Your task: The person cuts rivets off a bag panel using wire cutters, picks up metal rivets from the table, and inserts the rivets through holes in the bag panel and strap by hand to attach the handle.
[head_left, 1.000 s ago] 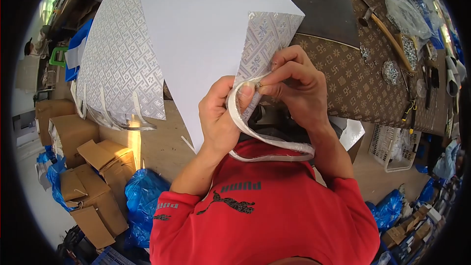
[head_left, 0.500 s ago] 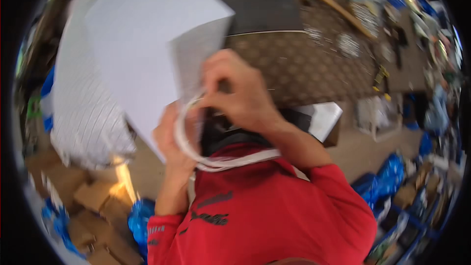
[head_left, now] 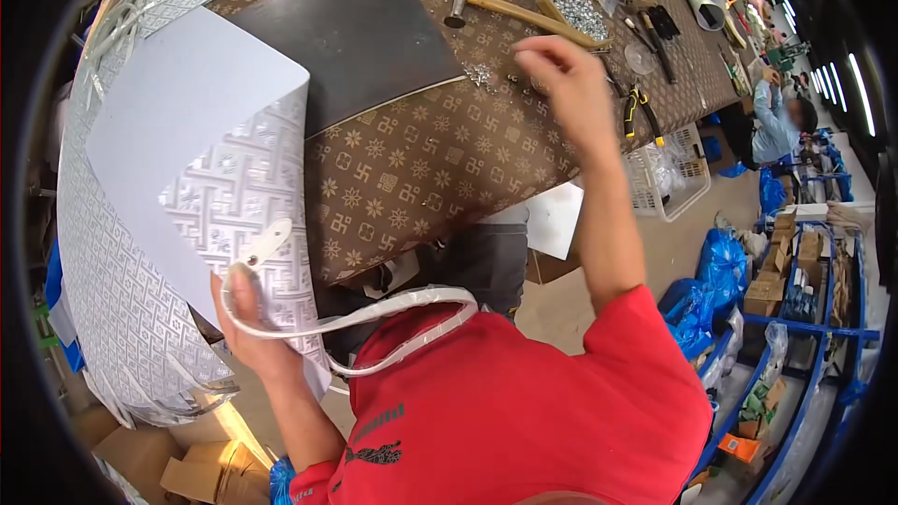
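My left hand (head_left: 251, 323) grips a narrow white strap (head_left: 402, 304), its thumb on top near a strap end with a small round metal rivet (head_left: 252, 261). The strap loops out across the red shirt front. Under that end lies the curled edge of a sheet (head_left: 210, 65), white and plain on one side, silver-patterned on the other; the hand touches it too. My right hand (head_left: 578, 98) is above the brown patterned table, right of a small heap of metal rivets (head_left: 481, 77). Its thumb and fingers are curled together; anything between them is too small to make out.
A dark flat board (head_left: 360, 37) lies on the table (head_left: 421, 168). Behind the right hand are a hammer (head_left: 524, 14), a box of small metal pieces (head_left: 578, 15) and yellow-black pliers (head_left: 641, 114). A white basket (head_left: 687, 173) stands below; a person (head_left: 774, 122) works far right.
Both hands were together at the strap. My right hand has left it and moved right, over the table near the rivets. My left hand has drawn the strap end left and down.
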Demonstrator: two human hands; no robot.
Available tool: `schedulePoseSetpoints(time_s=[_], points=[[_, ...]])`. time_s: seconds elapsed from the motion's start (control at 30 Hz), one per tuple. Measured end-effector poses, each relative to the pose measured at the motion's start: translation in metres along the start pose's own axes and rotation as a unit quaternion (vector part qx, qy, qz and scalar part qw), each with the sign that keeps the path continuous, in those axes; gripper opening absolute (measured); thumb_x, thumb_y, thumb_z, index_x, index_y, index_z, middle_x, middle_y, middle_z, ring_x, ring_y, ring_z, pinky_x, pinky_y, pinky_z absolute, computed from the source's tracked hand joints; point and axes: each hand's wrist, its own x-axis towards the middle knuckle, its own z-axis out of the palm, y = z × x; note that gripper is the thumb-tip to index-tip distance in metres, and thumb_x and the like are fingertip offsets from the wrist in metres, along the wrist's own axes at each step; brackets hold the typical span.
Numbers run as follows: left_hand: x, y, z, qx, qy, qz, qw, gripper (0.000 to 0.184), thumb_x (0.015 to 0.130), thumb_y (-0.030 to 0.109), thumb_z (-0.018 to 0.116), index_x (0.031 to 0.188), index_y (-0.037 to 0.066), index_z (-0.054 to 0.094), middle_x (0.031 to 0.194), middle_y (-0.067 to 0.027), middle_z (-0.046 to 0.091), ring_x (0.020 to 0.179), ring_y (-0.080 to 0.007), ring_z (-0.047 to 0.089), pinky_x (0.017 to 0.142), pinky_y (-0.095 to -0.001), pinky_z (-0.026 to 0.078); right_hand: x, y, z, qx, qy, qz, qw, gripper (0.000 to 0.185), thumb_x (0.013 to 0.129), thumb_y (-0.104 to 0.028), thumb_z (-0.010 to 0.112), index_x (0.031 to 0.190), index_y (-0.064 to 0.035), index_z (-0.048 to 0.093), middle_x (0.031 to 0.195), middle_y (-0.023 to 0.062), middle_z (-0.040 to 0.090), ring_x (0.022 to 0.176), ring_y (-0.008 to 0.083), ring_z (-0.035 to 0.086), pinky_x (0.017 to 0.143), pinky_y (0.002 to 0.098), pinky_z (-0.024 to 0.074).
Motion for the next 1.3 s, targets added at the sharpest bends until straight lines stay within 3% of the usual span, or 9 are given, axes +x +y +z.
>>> schedulePoseSetpoints(time_s=[0.17,0.3,0.47,0.7,0.87,0.97,1.03,1.17,1.3], points=[[0.01,0.005,-0.009,-0.127,-0.019,-0.044,0.991,0.042,0.107,0.034,0.054,0.128,-0.002,0.059,0.115,-0.0122,0.066,0.103,-0.019,0.065,0.091,-0.0334,0.051,0.028,0.082,-0.059,-0.346,-0.027,0.028,0.937,0.015,0.09,-0.014,0.072,0.098,-0.0024,0.075,0.089,0.017,0.073,0.084,0.0283,0.071,0.078,0.037,0.0536],[0.014,-0.002,-0.017,-0.075,-0.031,-0.04,0.996,0.044,0.108,0.033,0.054,0.131,-0.004,0.058,0.122,-0.0139,0.065,0.11,-0.0201,0.064,0.096,-0.0339,0.05,0.032,0.096,-0.045,-0.403,-0.051,-0.041,0.913,0.013,0.09,-0.014,0.071,0.098,-0.0042,0.075,0.089,0.02,0.072,0.086,0.0366,0.07,0.078,0.0426,0.0532],[0.01,-0.003,-0.014,-0.106,-0.053,-0.014,0.993,0.043,0.108,0.032,0.053,0.132,-0.004,0.057,0.124,-0.0135,0.064,0.112,-0.0205,0.064,0.097,-0.0343,0.05,0.033,0.094,-0.048,-0.421,-0.032,-0.095,0.901,0.014,0.092,-0.015,0.07,0.098,-0.0029,0.074,0.086,0.0169,0.072,0.082,0.0347,0.07,0.075,0.041,0.0525],[0.01,-0.007,-0.007,-0.026,-0.006,-0.047,0.999,0.042,0.107,0.029,0.054,0.133,-0.004,0.056,0.125,-0.0131,0.064,0.113,-0.0203,0.063,0.098,-0.035,0.049,0.034,0.083,-0.051,-0.246,0.024,0.005,0.969,0.017,0.094,-0.017,0.071,0.104,-0.0043,0.073,0.081,0.0133,0.071,0.075,0.0234,0.067,0.073,0.0363,0.051],[0.006,-0.003,0.0,-0.068,-0.055,-0.042,0.995,0.045,0.105,0.033,0.06,0.131,-0.003,0.057,0.118,-0.0095,0.064,0.108,-0.0173,0.062,0.097,-0.0329,0.047,0.029,0.081,-0.047,-0.269,0.053,-0.052,0.96,0.017,0.094,-0.015,0.07,0.103,-0.0017,0.073,0.079,0.0071,0.071,0.073,0.0161,0.065,0.07,0.0324,0.0499],[0.001,-0.01,-0.007,0.079,-0.008,-0.003,0.997,0.047,0.1,0.04,0.067,0.122,-0.001,0.062,0.105,-0.0021,0.062,0.099,-0.0122,0.057,0.09,-0.0284,0.045,0.004,0.031,-0.009,-0.012,0.013,0.024,1.0,0.013,0.093,-0.011,0.071,0.101,-0.0005,0.073,0.084,0.0034,0.072,0.074,0.0122,0.065,0.068,0.0277,0.0492],[-0.002,-0.004,0.0,0.122,-0.021,0.019,0.992,0.047,0.099,0.042,0.069,0.119,0.0,0.064,0.102,-0.0001,0.061,0.097,-0.0107,0.055,0.088,-0.0271,0.044,-0.027,-0.008,0.033,0.243,-0.045,0.072,0.966,0.01,0.091,-0.004,0.071,0.101,-0.0023,0.072,0.09,0.004,0.072,0.078,0.0108,0.065,0.071,0.0242,0.0493],[-0.011,0.007,0.011,0.041,-0.082,0.017,0.996,0.042,0.102,0.038,0.065,0.117,-0.001,0.064,0.103,-0.0011,0.063,0.095,-0.0095,0.055,0.086,-0.026,0.044,-0.084,-0.057,0.106,0.346,-0.277,0.096,0.891,0.014,0.089,0.005,0.069,0.101,-0.0024,0.07,0.094,0.0055,0.071,0.087,0.0107,0.064,0.081,0.0252,0.0506],[-0.014,0.01,0.013,0.028,-0.104,0.032,0.994,0.04,0.104,0.035,0.062,0.119,-0.002,0.063,0.105,-0.0029,0.065,0.096,-0.0096,0.056,0.087,-0.0259,0.044,-0.105,-0.06,0.157,0.466,-0.301,0.029,0.831,0.017,0.085,0.008,0.074,0.099,-0.0011,0.071,0.106,0.0044,0.061,0.097,0.0114,0.061,0.086,0.0255,0.0494]])
